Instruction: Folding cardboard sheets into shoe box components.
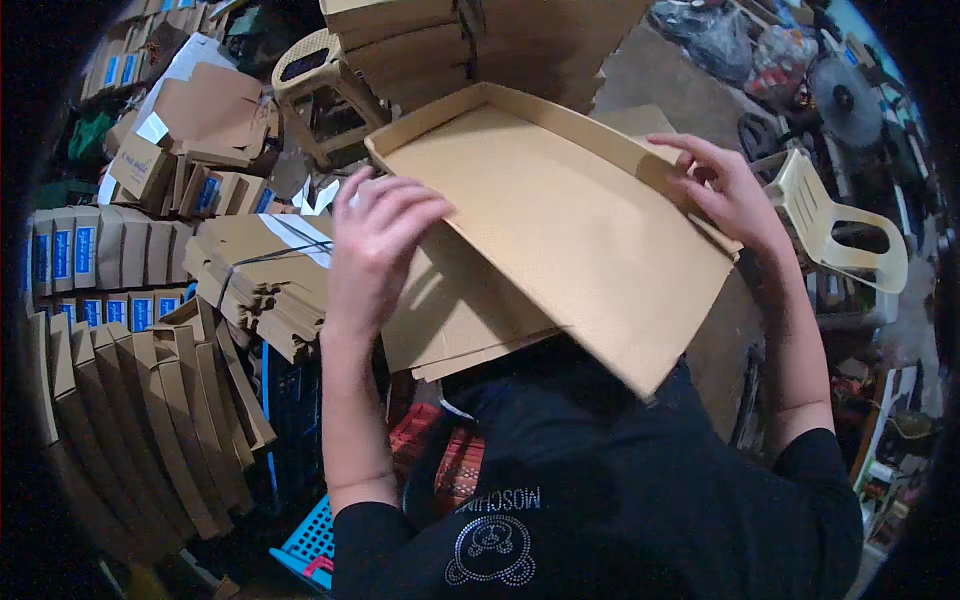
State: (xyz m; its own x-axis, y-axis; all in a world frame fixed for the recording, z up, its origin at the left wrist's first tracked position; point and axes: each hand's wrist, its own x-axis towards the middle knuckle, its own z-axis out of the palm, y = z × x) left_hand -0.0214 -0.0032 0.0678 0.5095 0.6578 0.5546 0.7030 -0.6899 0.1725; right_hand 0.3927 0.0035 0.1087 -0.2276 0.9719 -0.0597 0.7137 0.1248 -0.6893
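Note:
A shallow brown cardboard box (pixel 560 220) lies tilted in front of my body. Its far and right walls stand up, while the near left side is a flat panel edge. My right hand (pixel 718 188) is at the right wall, its thumb and bent fingers closed around the wall and the index finger raised. My left hand (pixel 385 225) is by the left edge, fingers stretched and slightly apart, with fingertips near or touching the edge. Under the box lie flat cardboard sheets (pixel 450 310), partly hidden by it.
A tall cardboard stack (pixel 420 50) rises beyond the box. To the left are a tied bundle of flat cardboard (pixel 260 270), rows of folded boxes (pixel 140 430) and a beige stool (pixel 310 70). A cream plastic chair (pixel 840 225) and a fan (pixel 845 97) stand at right.

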